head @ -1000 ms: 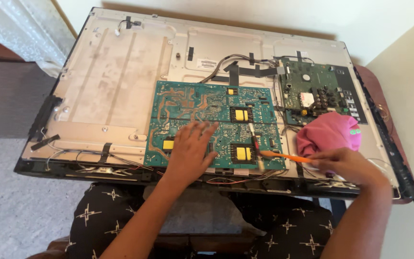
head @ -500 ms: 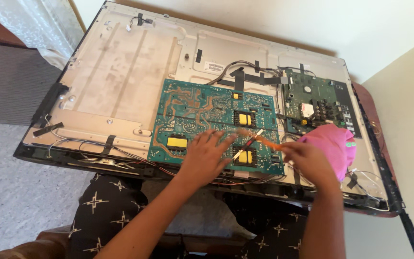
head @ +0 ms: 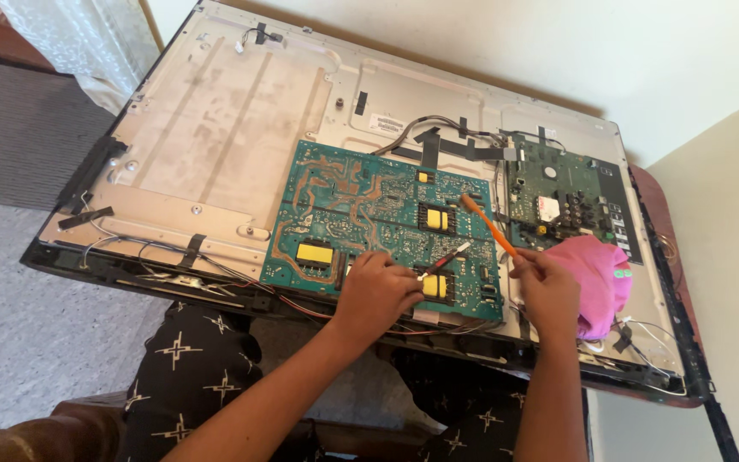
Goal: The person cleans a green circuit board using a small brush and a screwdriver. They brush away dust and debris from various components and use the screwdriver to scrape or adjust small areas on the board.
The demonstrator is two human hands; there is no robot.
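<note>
A flat-screen television (head: 215,145) lies face down with its back cover off, baring its metal chassis. A large green circuit board (head: 361,210) with yellow components sits at its middle. My left hand (head: 378,293) rests on the board's near edge, fingers closed on a thin red-and-white stick (head: 445,259) that points up and right. My right hand (head: 546,287) is just off the board's right edge and grips an orange brush-like tool (head: 489,227). The tool's tip lies over the board next to a yellow component.
A smaller green board (head: 562,197) with connectors sits at the right, joined by black cables (head: 438,137). A crumpled pink cloth (head: 600,274) lies beside my right hand. Loose wires run along the near edge. A wall stands behind, and grey carpet (head: 19,325) lies at the left.
My right hand has moved left from the pink cloth to the big board's edge, swinging the orange tool up over the board. My left hand stays on the board's near edge.
</note>
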